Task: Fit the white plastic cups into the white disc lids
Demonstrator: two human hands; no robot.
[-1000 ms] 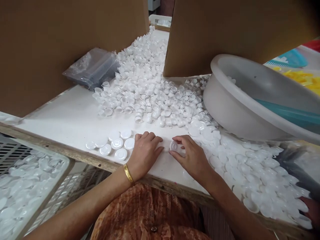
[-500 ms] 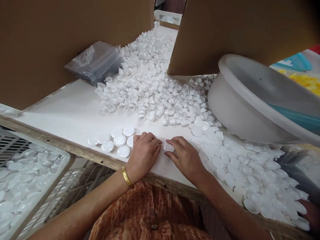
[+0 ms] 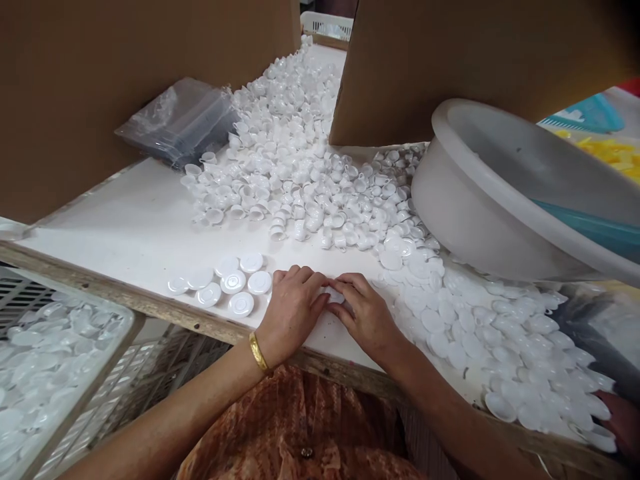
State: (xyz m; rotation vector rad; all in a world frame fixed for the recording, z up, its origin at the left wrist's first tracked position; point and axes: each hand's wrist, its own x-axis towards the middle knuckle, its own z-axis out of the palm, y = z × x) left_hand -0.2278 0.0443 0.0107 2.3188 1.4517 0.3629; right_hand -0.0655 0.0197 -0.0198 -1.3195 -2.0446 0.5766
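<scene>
My left hand (image 3: 293, 308) rests palm down on the white table (image 3: 135, 227), a gold bangle on its wrist. My right hand (image 3: 367, 313) lies beside it, fingertips meeting the left hand's over a small white saucer (image 3: 334, 294) that is mostly hidden. Several white toy saucers (image 3: 233, 283) lie laid out just left of my left hand. A heap of white saucers (image 3: 490, 340) spreads to the right. A big pile of tiny white cups (image 3: 295, 180) covers the table's middle and back.
A large white basin (image 3: 480, 200) tilts at the right, with a teal one inside it. Cardboard walls (image 3: 100, 87) stand at the back. A stack of clear bags (image 3: 175, 130) lies at back left. A white crate (image 3: 45, 360) of saucers sits below left. Another person's hand (image 3: 623, 417) shows at far right.
My right hand slid a saucer leftward across the table until it met my left hand's fingertips. My left hand stayed nearly in place.
</scene>
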